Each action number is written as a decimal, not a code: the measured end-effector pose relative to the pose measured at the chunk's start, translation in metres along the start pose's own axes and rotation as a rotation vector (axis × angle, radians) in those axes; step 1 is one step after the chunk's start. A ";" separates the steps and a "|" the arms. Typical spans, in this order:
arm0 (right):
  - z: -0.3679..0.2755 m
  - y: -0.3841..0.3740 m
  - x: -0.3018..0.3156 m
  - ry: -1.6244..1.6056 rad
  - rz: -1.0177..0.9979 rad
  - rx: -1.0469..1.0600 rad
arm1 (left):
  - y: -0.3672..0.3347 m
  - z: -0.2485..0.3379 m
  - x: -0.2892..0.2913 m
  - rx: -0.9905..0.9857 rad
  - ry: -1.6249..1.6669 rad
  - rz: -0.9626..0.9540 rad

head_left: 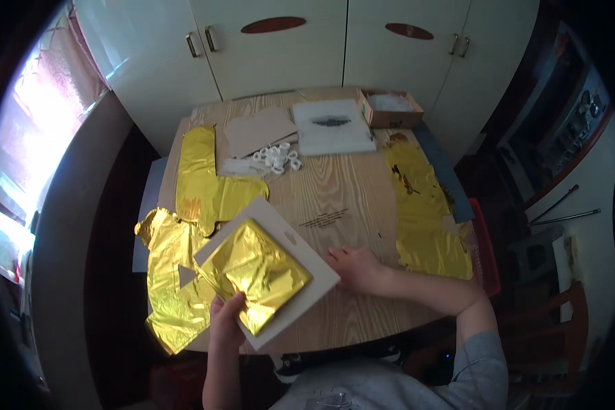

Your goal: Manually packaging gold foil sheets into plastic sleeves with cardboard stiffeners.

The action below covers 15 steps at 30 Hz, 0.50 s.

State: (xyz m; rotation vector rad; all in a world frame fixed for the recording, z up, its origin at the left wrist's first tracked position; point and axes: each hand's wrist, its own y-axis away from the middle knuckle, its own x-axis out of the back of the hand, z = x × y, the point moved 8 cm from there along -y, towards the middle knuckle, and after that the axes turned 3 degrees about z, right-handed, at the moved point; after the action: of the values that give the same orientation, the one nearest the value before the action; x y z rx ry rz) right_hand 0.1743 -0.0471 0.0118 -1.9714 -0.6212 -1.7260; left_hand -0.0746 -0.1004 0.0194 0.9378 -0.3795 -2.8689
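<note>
Foil packet [270, 263] on top of a card [313, 263], gripped at one side.
Left hand [225, 322] pinches the card's near-left edge, thumb over the packet; slack pressure there could let it slide off. Right hand [359, 268] curls loosely at the card's right corner; I cannot tell if it grips. Gold sheet [171, 242], left of the card, could snag on it.
</note>
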 end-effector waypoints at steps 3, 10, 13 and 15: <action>-0.022 0.012 0.012 0.062 0.073 0.007 | 0.052 -0.030 0.025 0.091 0.007 0.005; -0.017 0.024 0.010 0.084 0.245 0.127 | 0.109 -0.108 0.035 0.332 -0.075 0.060; -0.022 0.030 0.017 0.127 0.372 0.093 | 0.115 -0.122 0.034 0.332 -0.047 0.078; -0.024 0.030 0.021 0.139 0.414 0.069 | 0.114 -0.121 0.031 0.327 -0.053 0.073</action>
State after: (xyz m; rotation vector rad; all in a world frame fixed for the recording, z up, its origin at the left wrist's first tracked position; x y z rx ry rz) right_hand 0.1759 -0.0843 0.0346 -1.7621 -0.2010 -1.5424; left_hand -0.0260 -0.2405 -0.0627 0.8700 -0.8889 -2.8199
